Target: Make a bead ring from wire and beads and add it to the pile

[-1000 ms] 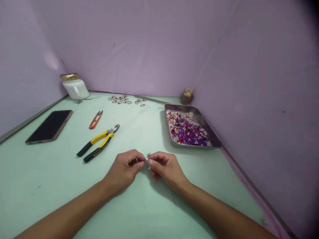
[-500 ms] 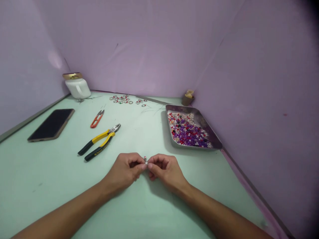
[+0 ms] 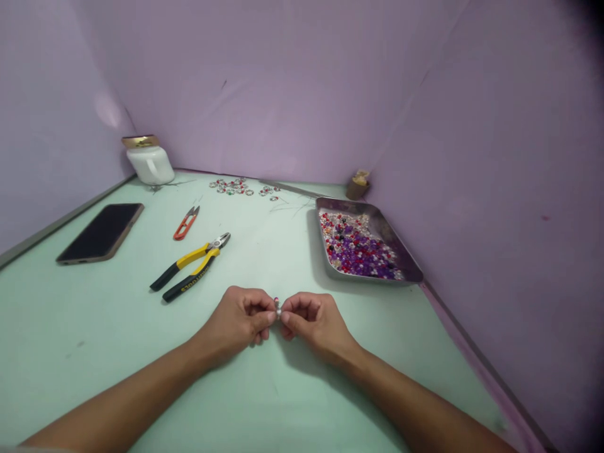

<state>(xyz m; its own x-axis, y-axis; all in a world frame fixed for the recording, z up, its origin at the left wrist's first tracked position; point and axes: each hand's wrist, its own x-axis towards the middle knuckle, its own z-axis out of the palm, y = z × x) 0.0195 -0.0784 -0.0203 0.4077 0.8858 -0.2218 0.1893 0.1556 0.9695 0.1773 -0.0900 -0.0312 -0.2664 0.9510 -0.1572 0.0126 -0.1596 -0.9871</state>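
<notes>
A small beaded ring (image 3: 277, 307) with white and red beads is pinched between both hands above the green table (image 3: 264, 390). My left hand (image 3: 248, 318) grips its left side between thumb and index finger. On the other side my right hand (image 3: 311, 321) pinches it with thumb and fingertips. Part of the ring is hidden by the fingertips. Behind my right hand stands a metal tray (image 3: 377, 280) holding purple, red, white and black beads (image 3: 358, 248).
Yellow-black pliers (image 3: 193, 267), orange thread snips (image 3: 187, 223) and a phone (image 3: 101, 233) lie at the left. At the back are a white jar (image 3: 151, 165), several beaded rings (image 3: 231, 186), loose wires (image 3: 292, 206) and a small brown pot (image 3: 357, 186).
The view has shifted slightly. My left fingertips have drawn back a little from the right ones, and more of the beaded ring shows between them.
</notes>
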